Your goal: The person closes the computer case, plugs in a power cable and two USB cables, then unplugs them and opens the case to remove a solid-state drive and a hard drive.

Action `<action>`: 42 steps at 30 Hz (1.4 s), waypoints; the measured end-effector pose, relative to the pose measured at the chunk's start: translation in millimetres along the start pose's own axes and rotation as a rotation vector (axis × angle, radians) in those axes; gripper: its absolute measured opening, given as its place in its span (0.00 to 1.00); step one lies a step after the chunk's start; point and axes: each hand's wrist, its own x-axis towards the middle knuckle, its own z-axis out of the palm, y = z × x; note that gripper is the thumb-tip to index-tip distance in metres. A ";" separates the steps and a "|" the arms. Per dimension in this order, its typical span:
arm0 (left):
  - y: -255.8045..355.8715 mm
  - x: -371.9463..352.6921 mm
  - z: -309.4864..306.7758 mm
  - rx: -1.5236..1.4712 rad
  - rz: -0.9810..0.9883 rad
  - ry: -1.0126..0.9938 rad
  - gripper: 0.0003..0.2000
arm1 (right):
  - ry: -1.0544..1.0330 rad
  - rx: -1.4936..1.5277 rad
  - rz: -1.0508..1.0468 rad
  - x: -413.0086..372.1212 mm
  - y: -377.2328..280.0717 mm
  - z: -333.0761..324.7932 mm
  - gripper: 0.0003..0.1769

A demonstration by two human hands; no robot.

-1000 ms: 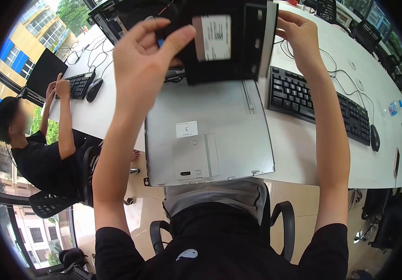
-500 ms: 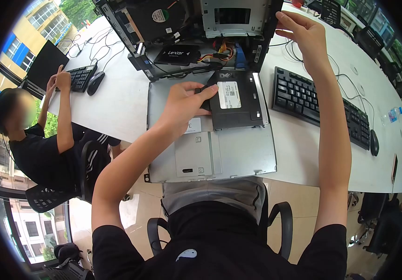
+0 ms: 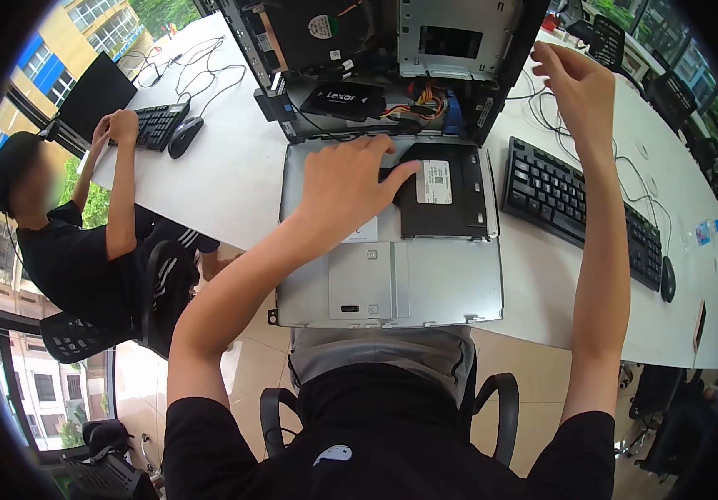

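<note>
A black optical drive (image 3: 442, 218) with a white label lies over the bare metal side of the opened computer case (image 3: 309, 287). My left hand (image 3: 346, 183) is at its left edge, palm down, thumb on the edge beside the label and fingers curled over toward the case interior. A small black part shows between thumb and fingers; the fingertips are partly hidden. My right hand (image 3: 580, 83) is raised to the right of the case's upright wall, fingers loosely bent and apart, holding nothing. Inside the case sits a black Lexar drive (image 3: 344, 100) near coloured cables (image 3: 417, 107).
On the right of the white table (image 3: 534, 292) are a black keyboard (image 3: 546, 183), a mouse (image 3: 668, 279) and a water bottle (image 3: 703, 233). At left, a person in black (image 3: 67, 242) sits by another keyboard (image 3: 159, 127) and mouse (image 3: 185, 137). Loose cables trail behind both keyboards.
My right hand has come away from the case's right edge. My left fingers have shifted upward from under the drive's edge, the thumb staying beside the label. The view has shifted slightly.
</note>
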 end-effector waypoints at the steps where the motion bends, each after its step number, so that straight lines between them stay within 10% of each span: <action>1: -1.4 0.3 -2.3 -0.040 0.027 0.067 0.16 | 0.074 -0.068 -0.007 -2.3 -7.0 -2.0 0.18; 4: -22.0 8.4 -9.0 0.048 0.238 0.343 0.14 | 0.243 -0.059 -0.085 -12.4 -32.3 -0.1 0.16; 10: -62.4 27.9 -16.1 0.263 0.411 0.348 0.18 | -0.075 -0.015 -0.468 -53.4 -82.8 34.6 0.07; 21: -52.9 8.3 -23.5 0.151 0.711 0.515 0.20 | -0.188 -0.322 -0.879 -92.2 -56.2 93.7 0.19; 42: -50.2 -35.7 -36.1 0.010 0.520 0.392 0.22 | -0.179 -0.149 -1.043 -95.3 -54.6 96.7 0.19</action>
